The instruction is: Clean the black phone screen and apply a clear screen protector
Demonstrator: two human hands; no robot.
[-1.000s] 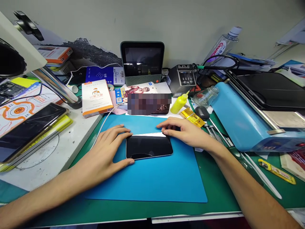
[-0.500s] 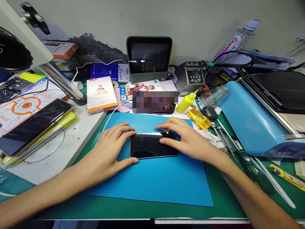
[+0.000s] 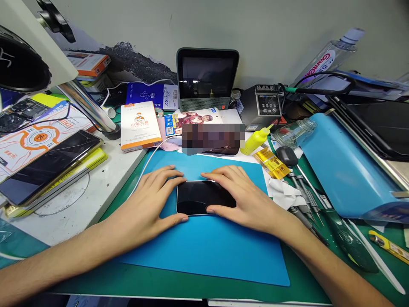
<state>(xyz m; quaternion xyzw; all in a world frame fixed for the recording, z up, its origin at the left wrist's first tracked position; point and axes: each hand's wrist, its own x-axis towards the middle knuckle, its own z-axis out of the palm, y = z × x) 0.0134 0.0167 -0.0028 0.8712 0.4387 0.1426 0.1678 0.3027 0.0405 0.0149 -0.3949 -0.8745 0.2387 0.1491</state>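
A smartphone with a dark screen lies face up, lengthwise across a blue mat. My left hand grips its left end, fingers at the far corner and thumb along the near edge. Around the right end, my right hand has its fingers on the far edge and its thumb on the near edge. My right palm and fingers cover that end of the phone.
Behind the mat are a yellow squeeze bottle, a white and orange box and a display. Tweezers and screwdrivers lie near a dark green handle at right. Another phone rests on a stack at left. A white cable runs beside my left hand.
My right thumb has moved from the screen down to the phone's near edge, and the right fingers reach farther left along the far edge. The whole view has shifted slightly.
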